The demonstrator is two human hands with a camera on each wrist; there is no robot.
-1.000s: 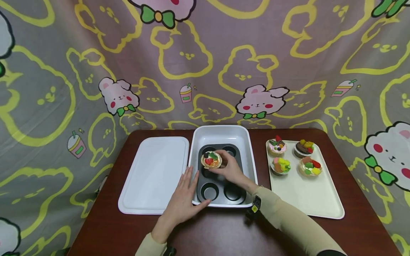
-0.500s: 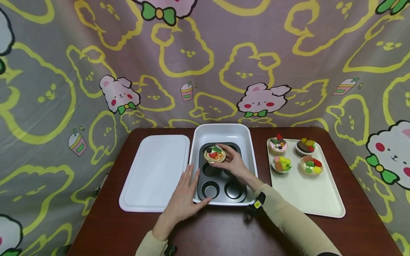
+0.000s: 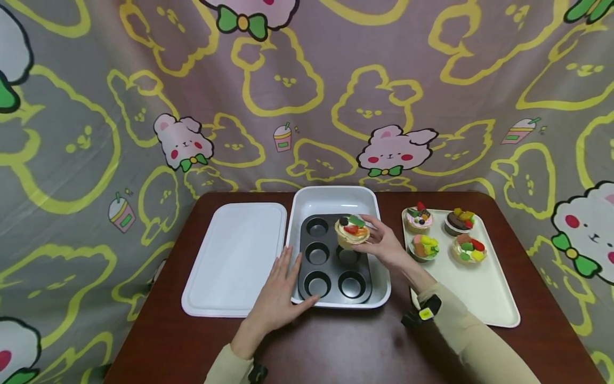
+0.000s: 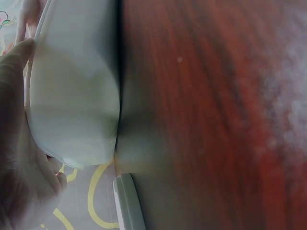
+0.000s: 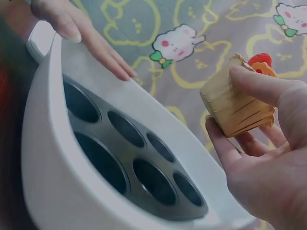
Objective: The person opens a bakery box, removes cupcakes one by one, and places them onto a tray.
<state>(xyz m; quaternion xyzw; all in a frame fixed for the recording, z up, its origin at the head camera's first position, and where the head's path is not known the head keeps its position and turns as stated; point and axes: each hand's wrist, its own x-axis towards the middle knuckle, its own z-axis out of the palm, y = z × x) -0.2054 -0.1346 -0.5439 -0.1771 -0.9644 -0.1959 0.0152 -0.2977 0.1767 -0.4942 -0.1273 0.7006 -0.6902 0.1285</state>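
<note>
My right hand [image 3: 388, 249] pinches a fruit-topped cupcake [image 3: 352, 233] between thumb and fingers, held above the right column of a dark muffin tin [image 3: 334, 272]. In the right wrist view the cupcake's ridged tan side [image 5: 232, 103] faces the camera, with a red and orange topping. The tin lies inside a deep white bin [image 3: 385, 288]; its visible cups hold nothing, and the cupcake and hand hide part of the right column. My left hand [image 3: 272, 303] rests with straight, spread fingers on the bin's left rim and near corner.
Left of the bin lies a flat white lid [image 3: 235, 261]. To the right, a cream tray [image 3: 475, 293] carries several decorated cupcakes [image 3: 468, 249] at its far end. A patterned cloth [image 3: 331, 96] hangs behind the brown table [image 3: 336, 346].
My right hand has lifted the cupcake out from over the left side of the tin and carried it rightward. My left hand stays at the bin's edge.
</note>
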